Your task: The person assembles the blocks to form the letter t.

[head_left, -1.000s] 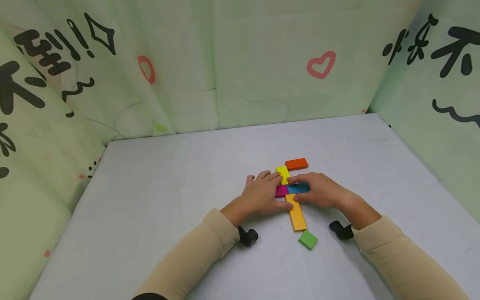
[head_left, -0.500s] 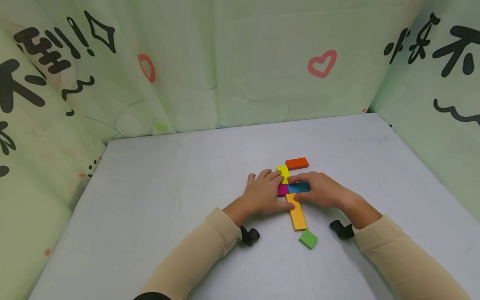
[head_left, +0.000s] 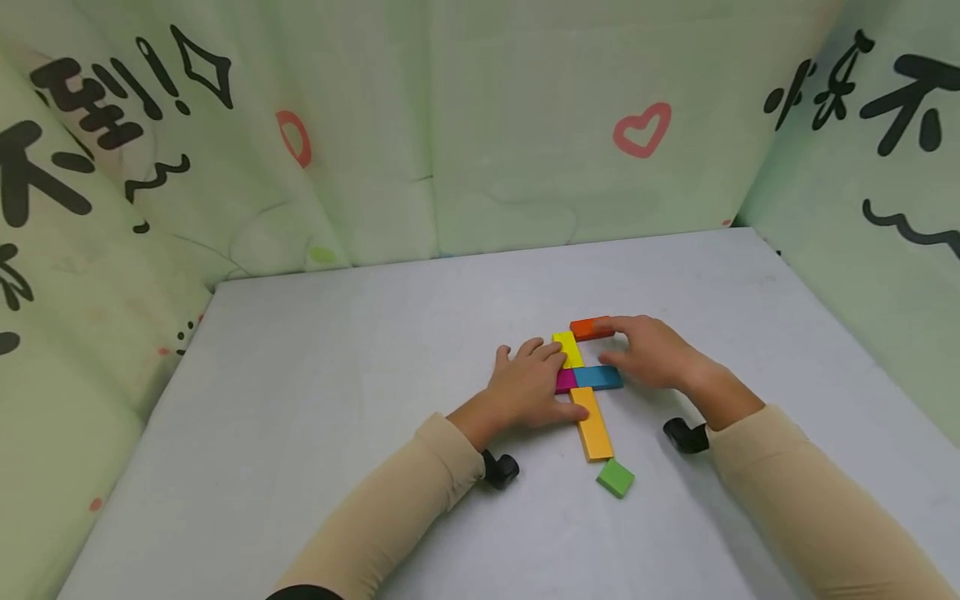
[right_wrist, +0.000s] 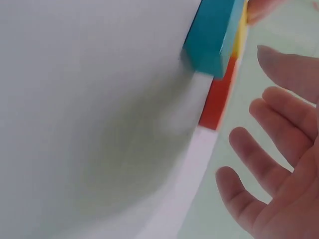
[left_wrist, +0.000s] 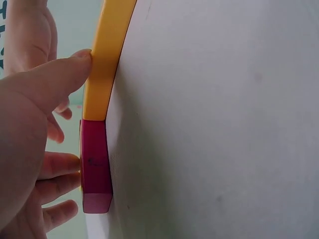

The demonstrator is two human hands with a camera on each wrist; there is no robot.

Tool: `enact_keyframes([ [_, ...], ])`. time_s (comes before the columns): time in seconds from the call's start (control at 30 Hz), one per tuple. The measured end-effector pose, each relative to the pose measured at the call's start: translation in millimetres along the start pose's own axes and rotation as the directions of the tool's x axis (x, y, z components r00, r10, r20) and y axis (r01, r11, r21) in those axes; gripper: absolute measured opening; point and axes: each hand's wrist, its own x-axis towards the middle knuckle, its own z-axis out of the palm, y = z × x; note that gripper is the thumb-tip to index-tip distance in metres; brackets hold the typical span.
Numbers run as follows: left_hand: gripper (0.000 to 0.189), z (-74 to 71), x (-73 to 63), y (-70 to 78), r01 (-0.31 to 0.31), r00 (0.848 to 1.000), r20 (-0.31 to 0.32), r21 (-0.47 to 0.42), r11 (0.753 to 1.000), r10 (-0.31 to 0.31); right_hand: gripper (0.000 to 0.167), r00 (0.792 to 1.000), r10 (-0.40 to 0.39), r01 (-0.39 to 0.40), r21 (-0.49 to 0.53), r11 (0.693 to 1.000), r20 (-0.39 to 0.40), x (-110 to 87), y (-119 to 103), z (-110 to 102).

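My left hand [head_left: 522, 390] lies over a row of flat coloured blocks, fingers spread. Its thumb rests on the long amber block [head_left: 594, 429], and its fingertips touch the yellow block [head_left: 572, 351]. Between these two lies a magenta block [head_left: 565, 382], partly hidden by that hand and end to end with a blue block [head_left: 598, 377]. My right hand [head_left: 651, 354] hovers above the table beyond the blue block, holding nothing. Its fingertips overlap the red-orange block [head_left: 584, 329] in the head view; I cannot tell whether they touch it. The right wrist view shows its fingers [right_wrist: 244, 144] loosely bent and apart.
A small green block [head_left: 616, 479] lies near the amber block's near end, turned at an angle. Everything sits on a white table [head_left: 337, 375], with printed curtains [head_left: 487, 125] hanging at its back and sides. Each wrist wears a black camera [head_left: 501, 471].
My right hand has let go of the blue block and moved away from me, up to the red-orange block. The left hand stays on the blocks.
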Motion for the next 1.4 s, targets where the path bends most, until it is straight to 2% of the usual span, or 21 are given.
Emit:
enact_keyframes([
  [0.17, 0.087, -1.0, -0.8, -0.5, 0.008, 1.000, 0.009, 0.003, 1.000, -0.008, 0.055, 0.999, 0.038, -0.037, -0.060, 0.998, 0.003, 14.3, 2.0, -3.2],
  [0.33, 0.086, -3.2, -0.8, 0.1, 0.006, 1.000, 0.018, 0.007, 1.000, -0.006, 0.056, 0.998, 0.068, -0.067, -0.073, 0.995, 0.008, 26.6, 2.6, -3.8],
  [0.67, 0.086, -6.7, 1.9, 5.9, 0.016, 0.998, 0.068, 0.041, 0.999, -0.019, 0.047, 0.995, 0.095, -0.092, -0.089, 0.992, 0.026, 39.2, 7.4, 3.6],
  [0.97, 0.086, -12.8, 1.4, 8.3, 0.027, 0.996, 0.079, 0.070, 0.997, -0.032, 0.038, 0.996, 0.086, -0.087, -0.088, 0.992, -0.013, 38.5, 11.0, 3.2],
  [1.4, 0.086, -12.5, 2.2, 8.1, 0.030, 0.996, 0.077, 0.068, 0.997, -0.036, 0.037, 0.998, 0.065, -0.065, -0.025, 0.998, -0.026, 17.5, 20.1, -4.9],
])
